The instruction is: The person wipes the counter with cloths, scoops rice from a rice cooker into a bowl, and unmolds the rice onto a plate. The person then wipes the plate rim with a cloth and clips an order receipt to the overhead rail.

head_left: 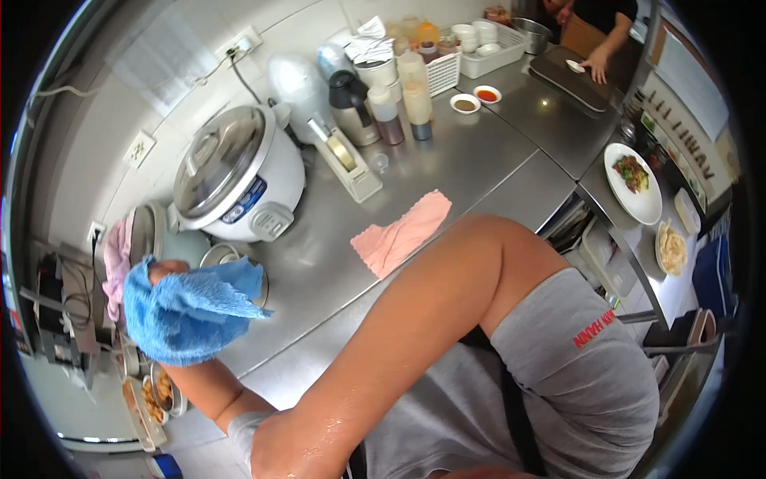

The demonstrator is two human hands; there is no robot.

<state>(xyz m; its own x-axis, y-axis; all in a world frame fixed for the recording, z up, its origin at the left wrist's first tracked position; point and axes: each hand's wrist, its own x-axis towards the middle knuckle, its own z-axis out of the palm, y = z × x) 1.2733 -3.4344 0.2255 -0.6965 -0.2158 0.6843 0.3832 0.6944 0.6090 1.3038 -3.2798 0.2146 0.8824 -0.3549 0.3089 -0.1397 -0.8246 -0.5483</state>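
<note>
Along a pale wall (132, 76), a stainless-steel counter (495, 152) extends across the scene. The person's right arm (407, 311), bent at the elbow, crosses the foreground and reaches the lower edge; the right hand cannot be made out there, so its state cannot be told. A large rice cooker (239, 180) with a metallic lid stands against the wall. In front of it and to one side, the left hand (167, 270) is wrapped in a blue cloth (191, 311), which covers most of the hand and hangs loosely; the exact closure of the fingers is hidden. A pink cloth (399, 231) lies spread on the counter, beyond the right forearm. At the far end, a co-worker's hand (597, 68) rests on a brown board (578, 88). Nearer stands an oval white plate (638, 207) bearing food. Beyond the pink cloth is a tape dispenser (351, 164), with two squeeze bottles just beside it. Smallest are two white sauce dishes, one containing brown sauce (465, 103), the other red sauce (487, 95).
</note>
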